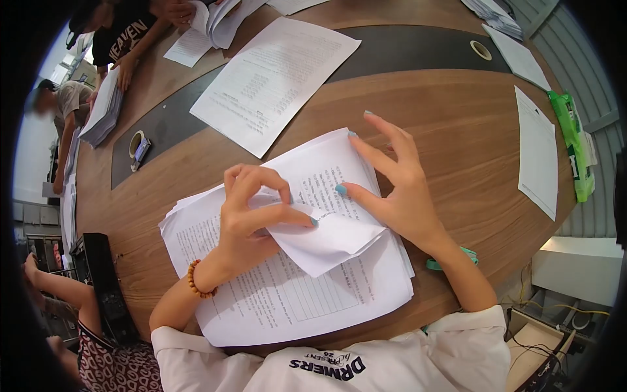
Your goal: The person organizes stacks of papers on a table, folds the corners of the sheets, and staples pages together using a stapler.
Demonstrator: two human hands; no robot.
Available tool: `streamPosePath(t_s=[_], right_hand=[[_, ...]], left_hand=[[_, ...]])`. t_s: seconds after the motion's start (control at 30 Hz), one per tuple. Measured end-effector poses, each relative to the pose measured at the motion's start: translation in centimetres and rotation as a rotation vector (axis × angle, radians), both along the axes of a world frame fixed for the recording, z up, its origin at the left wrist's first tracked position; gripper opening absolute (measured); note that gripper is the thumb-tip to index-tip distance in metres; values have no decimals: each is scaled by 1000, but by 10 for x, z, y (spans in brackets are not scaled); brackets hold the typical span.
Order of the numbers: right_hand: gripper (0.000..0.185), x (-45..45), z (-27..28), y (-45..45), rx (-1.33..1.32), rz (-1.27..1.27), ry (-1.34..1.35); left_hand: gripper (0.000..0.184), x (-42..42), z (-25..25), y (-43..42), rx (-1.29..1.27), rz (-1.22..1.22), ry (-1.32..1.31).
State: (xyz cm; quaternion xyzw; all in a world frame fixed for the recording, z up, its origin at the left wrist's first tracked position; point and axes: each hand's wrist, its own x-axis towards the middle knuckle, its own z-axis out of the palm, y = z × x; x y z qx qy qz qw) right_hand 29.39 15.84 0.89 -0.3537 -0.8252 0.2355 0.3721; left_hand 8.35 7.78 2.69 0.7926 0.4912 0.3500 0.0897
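A thick stack of printed paper sheets (251,320) lies on the wooden table just in front of me. My left hand (247,212), with a beaded bracelet (194,279) at its wrist, is closed on a curled paper sheet (320,251) raised above the stack. Thumb and fingers pinch its left part, and its lower edge bends over the text and a ruled box beneath. My right hand (401,186) is at the stack's upper right edge, thumb and fingers spread apart. Its fingertips are over or on the top paper; exact contact is hard to see.
Beyond the stack lies a large printed sheet (274,78). Tape rolls (481,51) rest on the dark strip, one with a small blue object. On the right are a sheet (537,157) and a green packet (571,144). Other people handle paper piles (104,114) at the upper left.
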Motion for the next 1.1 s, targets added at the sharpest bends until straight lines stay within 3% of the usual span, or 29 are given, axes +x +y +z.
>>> streamPosePath(t_s=[0.37, 0.53, 0.6, 0.67, 0.73, 0.83, 1.1], right_hand=[[25, -1, -3, -2, 179, 53, -36], [28, 3, 1, -4, 326, 183, 38], [27, 2, -3, -1, -119, 86, 444], [33, 1, -2, 2, -65, 34, 334], [34, -2, -2, 0, -14, -13, 89], [39, -2, -9, 0, -32, -5, -32], [32, 2, -6, 0, 218, 136, -2]], left_hand=[[29, 11, 4, 5, -36, 72, -171], [33, -3, -6, 3, -18, 30, -99], [35, -4, -9, 1, -13, 28, -115], [39, 1, -6, 1, -7, 14, -241], [35, 0, 0, 2, -17, 4, -118], [30, -1, 2, 1, -8, -42, -30], [24, 7, 7, 6, 16, 38, -142]])
